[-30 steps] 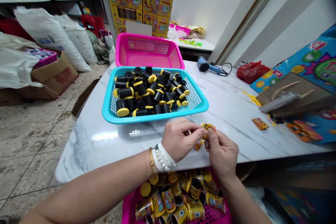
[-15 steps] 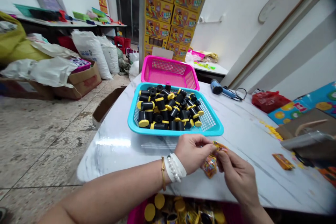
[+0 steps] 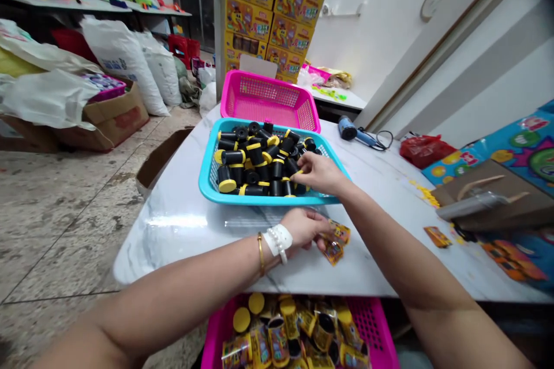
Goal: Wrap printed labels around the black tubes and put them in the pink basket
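My left hand [image 3: 306, 229] is closed on orange printed plastic sleeves [image 3: 335, 252] just above the marble-patterned table. My right hand [image 3: 322, 174] reaches into the turquoise basket [image 3: 259, 200], its fingers pinched at a black canister with a yellow lid [image 3: 294, 170]; the fingertips partly hide the hold. Many similar black canisters [image 3: 255, 154] lie jumbled in that basket. Below the table edge, a pink basket [image 3: 376, 331] is filled with canisters wrapped in printed sleeves [image 3: 277, 343].
Behind the turquoise basket stands a pink basket [image 3: 270, 106]. A blue heat gun [image 3: 357, 131] with a cord lies at the table's back. To the right are a single orange sleeve [image 3: 437, 236], small yellow pieces [image 3: 426, 193] and an open carton [image 3: 489, 196]. Yellow boxes [image 3: 249, 17] are stacked behind.
My right hand has let go of the sleeves and moved up and left into the turquoise basket. My left hand keeps the sleeves, now lower at the tabletop. The view has tilted down.
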Demonstrator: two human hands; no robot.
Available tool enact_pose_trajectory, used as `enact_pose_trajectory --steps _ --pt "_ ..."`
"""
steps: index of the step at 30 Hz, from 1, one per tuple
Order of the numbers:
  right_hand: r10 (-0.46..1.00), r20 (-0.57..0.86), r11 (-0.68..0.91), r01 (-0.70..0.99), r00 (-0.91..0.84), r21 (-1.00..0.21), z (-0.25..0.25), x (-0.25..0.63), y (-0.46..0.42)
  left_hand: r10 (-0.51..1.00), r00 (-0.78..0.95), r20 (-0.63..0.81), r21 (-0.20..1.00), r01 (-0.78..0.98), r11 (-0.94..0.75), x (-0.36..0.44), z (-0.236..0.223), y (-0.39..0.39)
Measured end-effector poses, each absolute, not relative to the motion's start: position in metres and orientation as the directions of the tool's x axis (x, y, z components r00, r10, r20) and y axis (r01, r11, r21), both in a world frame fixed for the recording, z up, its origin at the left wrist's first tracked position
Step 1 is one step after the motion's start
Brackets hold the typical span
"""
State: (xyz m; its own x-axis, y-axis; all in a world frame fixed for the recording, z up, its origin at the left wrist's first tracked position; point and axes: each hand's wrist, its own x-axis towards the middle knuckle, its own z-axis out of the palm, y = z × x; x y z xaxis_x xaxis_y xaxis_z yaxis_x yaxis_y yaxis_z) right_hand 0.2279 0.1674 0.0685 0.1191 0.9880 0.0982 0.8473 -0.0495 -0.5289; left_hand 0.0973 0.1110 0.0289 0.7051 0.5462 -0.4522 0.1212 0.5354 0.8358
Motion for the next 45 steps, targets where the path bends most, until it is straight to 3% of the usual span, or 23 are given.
enact_pose_trajectory --steps 3,5,7,11,16,22,28,33,40,45 --pt "0.987 0.081 -0.049 0.731 0.142 -0.681 0.075 0.242 0.146 0.54 0.705 -0.46 0.812 0.089 0.576 0.097 0.028 0.114" --pt "0.982 0.077 -0.024 0.518 0.173 -0.855 0.083 0.257 0.117 0.53 0.708 -0.466 0.794 0.071 0.604 0.099 0.027 0.116" --pt "0.969 0.092 0.014 0.321 0.229 -0.947 0.087 0.272 0.08 0.514 0.712 -0.478 0.772 0.062 0.633 0.1 0.026 0.118" --pt "0.911 0.058 0.02 0.097 0.409 -0.995 0.068 0.29 0.008 0.469 0.726 -0.502 0.725 0.059 0.686 0.102 0.026 0.122" --pt "0.869 -0.047 0.016 -0.124 0.492 -0.992 0.03 0.277 -0.024 0.432 0.75 -0.502 0.685 0.04 0.727 0.104 0.024 0.124" --pt "0.841 -0.022 0.017 -0.068 0.541 -0.998 0.019 0.262 -0.013 0.428 0.772 -0.471 0.647 -0.027 0.762 0.104 0.021 0.124" --pt "0.815 0.089 -0.057 0.232 0.572 -0.971 0.025 0.259 -0.018 0.434 0.784 -0.443 0.656 -0.046 0.753 0.103 0.018 0.123" --pt "0.798 0.301 0.031 0.462 0.523 -0.886 0.029 0.248 -0.019 0.461 0.787 -0.411 0.66 -0.093 0.746 0.104 0.016 0.121" --pt "0.859 0.234 0.148 0.217 0.455 -0.965 0.014 0.243 -0.015 0.484 0.795 -0.366 0.642 -0.161 0.749 0.101 0.02 0.121" --pt "0.833 0.268 0.197 0.193 0.485 -0.961 0.005 0.249 -0.018 0.395 0.829 -0.396 0.635 -0.063 0.77 0.101 0.024 0.121"
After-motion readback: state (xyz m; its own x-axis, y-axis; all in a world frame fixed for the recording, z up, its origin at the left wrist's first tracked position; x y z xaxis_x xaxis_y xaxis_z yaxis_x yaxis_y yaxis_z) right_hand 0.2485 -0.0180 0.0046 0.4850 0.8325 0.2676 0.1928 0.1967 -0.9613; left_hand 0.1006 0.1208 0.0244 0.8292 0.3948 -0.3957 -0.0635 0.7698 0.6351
